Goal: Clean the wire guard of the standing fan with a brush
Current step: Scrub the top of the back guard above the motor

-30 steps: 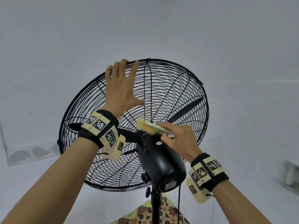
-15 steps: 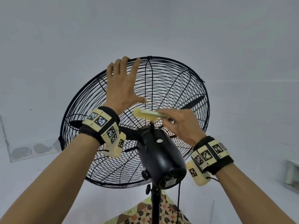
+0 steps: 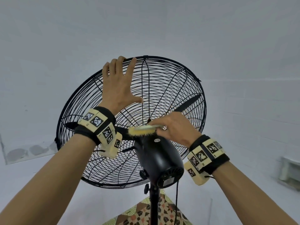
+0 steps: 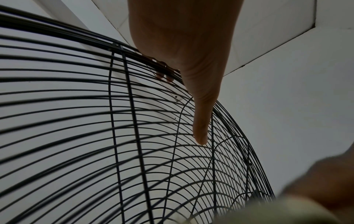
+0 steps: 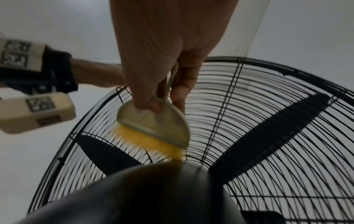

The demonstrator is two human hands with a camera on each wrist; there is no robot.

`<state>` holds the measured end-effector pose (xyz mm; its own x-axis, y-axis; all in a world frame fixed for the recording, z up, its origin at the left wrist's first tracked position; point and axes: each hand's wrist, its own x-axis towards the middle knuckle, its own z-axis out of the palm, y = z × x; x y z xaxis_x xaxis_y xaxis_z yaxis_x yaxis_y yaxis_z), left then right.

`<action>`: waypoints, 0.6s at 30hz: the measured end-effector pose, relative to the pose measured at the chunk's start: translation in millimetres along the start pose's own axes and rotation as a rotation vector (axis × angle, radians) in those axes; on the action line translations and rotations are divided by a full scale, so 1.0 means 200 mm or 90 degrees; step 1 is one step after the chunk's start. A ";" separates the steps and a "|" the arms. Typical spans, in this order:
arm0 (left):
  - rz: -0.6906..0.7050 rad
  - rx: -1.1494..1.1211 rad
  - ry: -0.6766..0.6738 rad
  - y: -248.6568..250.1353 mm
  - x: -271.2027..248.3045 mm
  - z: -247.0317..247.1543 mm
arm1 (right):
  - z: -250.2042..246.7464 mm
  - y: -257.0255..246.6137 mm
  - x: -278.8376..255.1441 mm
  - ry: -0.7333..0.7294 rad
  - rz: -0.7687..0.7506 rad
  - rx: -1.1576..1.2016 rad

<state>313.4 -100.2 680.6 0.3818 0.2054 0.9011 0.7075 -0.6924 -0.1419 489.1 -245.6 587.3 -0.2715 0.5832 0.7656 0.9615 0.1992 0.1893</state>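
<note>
The black wire guard (image 3: 162, 88) of the standing fan tilts up in front of me, seen from behind. My left hand (image 3: 119, 82) lies flat on its upper left with the fingers straight and reaching the top rim; the thumb (image 4: 200, 121) points along the wires. My right hand (image 3: 164, 127) grips the handle of a small brush (image 3: 142, 129) with a pale back and yellow bristles. In the right wrist view the brush (image 5: 153, 127) presses bristles-down on the guard's centre wires, right above the black motor housing (image 3: 157, 158).
Black blades (image 3: 188, 103) show through the guard. The fan's pole (image 3: 153, 207) and a hanging cord (image 3: 177, 198) run down to a patterned mat (image 3: 141, 215). White walls surround the fan, and a white fixture (image 3: 290, 171) sits low at the right.
The brush swept up over the guard's centre half a second ago and has come back down, slightly left, by the motor housing. My left hand has stayed on the upper guard.
</note>
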 end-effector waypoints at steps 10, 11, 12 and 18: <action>0.014 -0.019 0.021 -0.02 0.01 0.02 | -0.12 0.04 -0.01 0.374 0.104 0.116; 0.010 -0.024 0.026 -0.02 0.01 0.02 | -0.15 0.08 0.00 0.421 0.160 0.149; 0.002 -0.032 0.038 -0.01 0.01 0.03 | -0.17 0.11 0.01 0.461 0.223 0.192; -0.049 -0.097 0.145 0.07 0.05 0.04 | -0.27 0.38 0.14 0.460 0.414 0.236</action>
<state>331.6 -101.5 684.6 0.1750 0.1128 0.9781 0.6250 -0.7803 -0.0219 556.4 -256.2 655.4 0.5020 0.0782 0.8613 0.8068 0.3163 -0.4990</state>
